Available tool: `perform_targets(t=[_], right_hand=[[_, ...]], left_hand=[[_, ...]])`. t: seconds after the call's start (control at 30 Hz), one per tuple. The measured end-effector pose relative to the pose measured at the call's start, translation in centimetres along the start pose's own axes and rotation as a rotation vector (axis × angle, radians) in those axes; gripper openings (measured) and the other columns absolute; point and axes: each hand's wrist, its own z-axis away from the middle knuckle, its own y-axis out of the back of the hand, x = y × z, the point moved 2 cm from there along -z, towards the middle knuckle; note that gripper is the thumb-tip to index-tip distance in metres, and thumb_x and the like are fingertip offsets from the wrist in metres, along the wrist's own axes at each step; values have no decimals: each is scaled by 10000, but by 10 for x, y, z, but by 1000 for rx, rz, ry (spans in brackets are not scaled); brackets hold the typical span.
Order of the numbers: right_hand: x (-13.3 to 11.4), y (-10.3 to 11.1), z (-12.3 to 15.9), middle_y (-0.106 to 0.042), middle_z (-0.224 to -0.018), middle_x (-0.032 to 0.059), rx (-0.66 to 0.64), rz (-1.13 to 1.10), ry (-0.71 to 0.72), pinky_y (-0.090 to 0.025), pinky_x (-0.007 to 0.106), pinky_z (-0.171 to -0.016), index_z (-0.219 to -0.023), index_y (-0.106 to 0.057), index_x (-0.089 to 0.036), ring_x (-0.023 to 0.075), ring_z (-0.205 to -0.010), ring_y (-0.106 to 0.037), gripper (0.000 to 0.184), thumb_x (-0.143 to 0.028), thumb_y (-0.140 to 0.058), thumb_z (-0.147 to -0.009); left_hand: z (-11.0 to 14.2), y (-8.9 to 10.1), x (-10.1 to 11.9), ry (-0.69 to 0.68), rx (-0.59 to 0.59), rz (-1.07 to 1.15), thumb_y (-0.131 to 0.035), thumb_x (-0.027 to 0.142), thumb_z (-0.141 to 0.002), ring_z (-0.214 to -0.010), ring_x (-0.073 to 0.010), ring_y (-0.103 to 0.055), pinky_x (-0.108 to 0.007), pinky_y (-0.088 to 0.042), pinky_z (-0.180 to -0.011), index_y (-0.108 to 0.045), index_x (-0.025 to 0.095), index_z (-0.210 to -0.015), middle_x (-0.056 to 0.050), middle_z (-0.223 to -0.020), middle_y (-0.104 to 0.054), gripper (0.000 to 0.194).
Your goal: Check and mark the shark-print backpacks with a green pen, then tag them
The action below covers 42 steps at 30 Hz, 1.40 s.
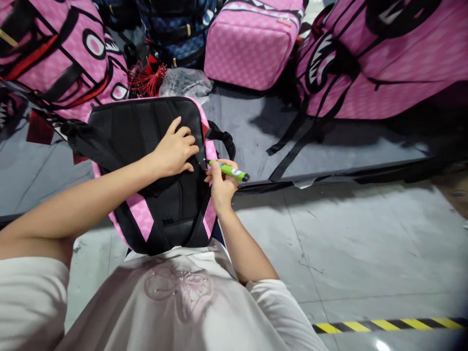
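Observation:
A pink and black backpack [124,122] leans against my lap and the table edge, its black padded back panel and straps facing up. My left hand [176,148] lies on that panel, fingers apart and slightly bent, pressing near its right side. Between the fingers of my right hand [222,187] is a green marker pen [230,170]. Its dark tip points left, at the panel's right edge beside the pink trim; whether it touches I cannot tell. The black end of the pen points right. A black side strap [224,139] loops out just above my right hand.
A grey-covered table [241,126] carries a pink backpack [252,46], more pink bags at left and right, and dark blue bags [175,29]. Red strings [148,75] and clear plastic [186,82] lie between them. Yellow-black tape [387,325] crosses the tiled floor.

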Motion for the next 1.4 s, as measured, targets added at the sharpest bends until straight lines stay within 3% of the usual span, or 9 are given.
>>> perform_targets(t=[0.17,0.33,0.5,0.67,0.87,0.97,1.1,1.27,1.4], right_hand=[[6,2,-1,-568,-600,-63,52,240,131,-489,233,-499,-841,-533,-213,98,-481,-546,393,-587,-634,-911],[8,10,10,-554,-613,-57,74,356,189,-470,235,-482,-826,-536,-212,98,-479,-534,396,-588,-575,-943],[10,11,18,-599,-655,-39,54,358,224,-516,266,-550,-843,-548,-216,125,-543,-599,351,-548,-584,-950],[6,9,21,-589,-673,-41,24,426,332,-500,266,-555,-827,-558,-217,115,-537,-576,312,-498,-583,-961],[-2,6,24,-580,-666,-45,32,505,443,-483,254,-543,-829,-554,-218,108,-530,-552,282,-466,-582,-961],[-6,5,25,-575,-671,-47,8,498,474,-481,249,-543,-833,-555,-217,103,-529,-544,251,-430,-593,-961],[-12,4,23,-565,-668,-45,-47,509,448,-496,252,-565,-813,-546,-221,105,-537,-546,234,-398,-613,-950],[-16,3,19,-570,-668,-37,-91,561,426,-486,257,-563,-804,-538,-228,111,-537,-549,227,-393,-614,-941],[-17,3,18,-569,-659,-37,-86,544,457,-472,252,-551,-793,-540,-223,109,-525,-548,227,-371,-624,-943]], left_hand=[[19,-4,24,-10,143,1,-596,345,-930,-1144,-260,-580,-599,-268,-1257,-729,239,-951,-30,-912,-661,171],[36,-3,48,9,284,-74,-525,243,-963,-1119,-204,-587,-518,-263,-1290,-717,245,-886,3,-881,-632,207],[39,-8,41,-42,298,23,-578,264,-941,-1144,-212,-594,-566,-247,-1294,-700,247,-875,0,-912,-650,139],[41,-14,34,-81,291,46,-610,240,-926,-1157,-200,-590,-552,-160,-1314,-692,240,-893,5,-957,-665,88],[46,-22,35,-110,424,-25,-586,216,-947,-1128,-158,-598,-471,-2,-1331,-682,248,-870,36,-911,-664,127],[48,-25,36,-107,463,-54,-573,196,-940,-1142,-149,-596,-455,4,-1331,-686,260,-866,46,-893,-662,150],[50,-27,37,-102,445,-56,-541,195,-946,-1151,-148,-602,-449,-36,-1330,-689,275,-869,46,-910,-682,185],[50,-30,36,-66,340,6,-507,204,-940,-1170,-164,-601,-461,-156,-1312,-714,300,-922,36,-930,-698,229],[50,-30,35,-59,305,51,-498,189,-937,-1180,-166,-591,-449,-150,-1314,-712,291,-927,26,-945,-693,238]])
